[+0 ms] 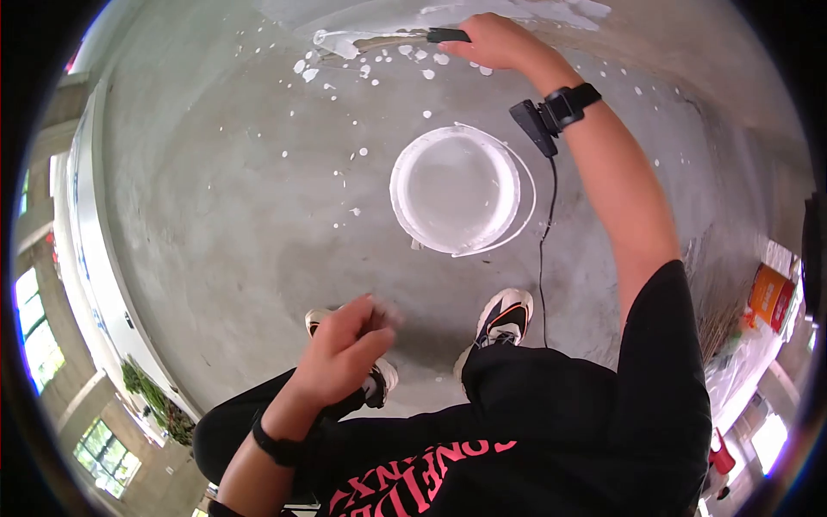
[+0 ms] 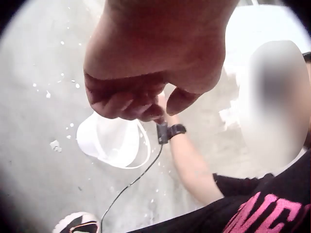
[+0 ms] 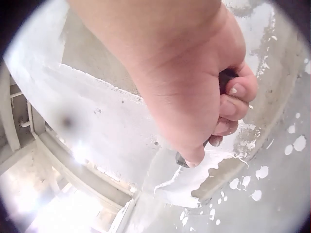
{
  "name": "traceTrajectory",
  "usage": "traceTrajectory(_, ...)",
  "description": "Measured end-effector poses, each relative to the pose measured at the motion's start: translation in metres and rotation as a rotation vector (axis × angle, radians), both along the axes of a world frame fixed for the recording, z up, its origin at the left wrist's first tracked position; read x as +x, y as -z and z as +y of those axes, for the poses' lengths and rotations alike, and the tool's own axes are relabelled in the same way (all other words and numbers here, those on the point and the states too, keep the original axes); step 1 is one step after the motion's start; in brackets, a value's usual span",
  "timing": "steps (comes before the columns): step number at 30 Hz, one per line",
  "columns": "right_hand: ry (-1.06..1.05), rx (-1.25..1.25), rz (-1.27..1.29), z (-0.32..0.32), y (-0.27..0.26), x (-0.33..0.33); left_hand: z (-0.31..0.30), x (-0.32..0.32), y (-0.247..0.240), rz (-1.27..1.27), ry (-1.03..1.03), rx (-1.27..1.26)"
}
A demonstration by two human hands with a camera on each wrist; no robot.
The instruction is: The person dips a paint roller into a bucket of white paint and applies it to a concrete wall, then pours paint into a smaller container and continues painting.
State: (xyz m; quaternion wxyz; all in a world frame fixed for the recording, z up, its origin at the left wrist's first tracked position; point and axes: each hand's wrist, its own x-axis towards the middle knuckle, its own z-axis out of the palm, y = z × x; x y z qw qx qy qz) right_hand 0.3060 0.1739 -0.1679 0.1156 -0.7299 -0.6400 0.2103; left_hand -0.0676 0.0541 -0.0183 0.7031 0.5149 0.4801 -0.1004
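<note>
High in the head view, my right hand (image 1: 493, 41) grips the black handle (image 1: 448, 35) of a trowel at the foot of the wall. The trowel's thin blade reaches left along wet white plaster (image 1: 336, 43). In the right wrist view the fingers of the right hand (image 3: 194, 97) wrap the dark handle (image 3: 227, 80), with the thumb along its end; the palm hides most of the tool. My left hand (image 1: 345, 349), slightly blurred, hangs above the feet with loosely curled fingers and nothing visible in them. A white bucket (image 1: 396, 189) of pale material stands on the floor between the hands.
White splashes (image 1: 308, 75) dot the grey concrete floor (image 1: 233, 224). The bucket's handle (image 1: 531, 202) leans out to the right. A black cable (image 1: 542, 267) runs down from the right wrist camera past a shoe (image 1: 504, 319). An orange bag (image 1: 769, 297) lies at the far right.
</note>
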Motion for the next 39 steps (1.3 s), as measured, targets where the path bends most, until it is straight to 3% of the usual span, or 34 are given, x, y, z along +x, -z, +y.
traceTrajectory(3, 0.008, -0.061, -0.076, -0.005, -0.004, 0.0, -0.01, 0.036, 0.033, -0.068, 0.25, 0.365)
traceTrajectory(7, 0.041, 0.004, -0.137, -0.012, 0.0, 0.003, -0.034, 0.125, 0.1, -0.211, 0.217, 0.895)
traceTrajectory(9, 0.005, 0.058, -0.163, -0.01, -0.004, 0.001, -0.036, 0.165, 0.113, -0.011, 0.288, 0.747)
traceTrajectory(11, 0.066, 0.038, -0.152, -0.014, -0.013, -0.001, -0.033, 0.188, 0.12, 0.027, 0.149, 0.482)
traceTrajectory(12, 0.049, 0.058, -0.151, -0.014, -0.018, -0.003, -0.026, 0.189, 0.124, 0.032, 0.131, 0.5)
traceTrajectory(14, 0.113, -0.067, -0.123, -0.018, -0.026, -0.003, -0.011, 0.192, 0.128, -0.099, 0.019, 0.284)
traceTrajectory(18, 0.104, 0.053, -0.186, -0.033, -0.014, -0.004, 0.033, 0.163, 0.064, 0.055, -0.257, 0.14)
traceTrajectory(24, 0.112, 0.149, -0.171, -0.047, -0.019, -0.014, 0.069, 0.097, 0.016, 0.094, -0.315, -0.008)
traceTrajectory(27, 0.126, -0.059, -0.168, -0.037, -0.022, -0.023, 0.081, 0.076, -0.015, 0.04, -0.288, -0.12)
traceTrajectory(29, 0.081, 0.101, -0.062, -0.029, -0.006, -0.036, 0.081, 0.063, -0.014, 0.017, -0.236, -0.103)
traceTrajectory(31, 0.09, 0.052, -0.068, -0.007, 0.008, -0.056, 0.083, 0.057, -0.002, 0.051, -0.124, 0.03)
traceTrajectory(35, 0.142, -0.049, -0.083, 0.012, 0.023, -0.075, 0.086, 0.045, 0.02, 0.144, -0.104, 0.157)
traceTrajectory(39, 0.196, -0.015, -0.047, -0.022, 0.029, -0.051, 0.095, 0.031, 0.036, 0.202, -0.049, 0.238)
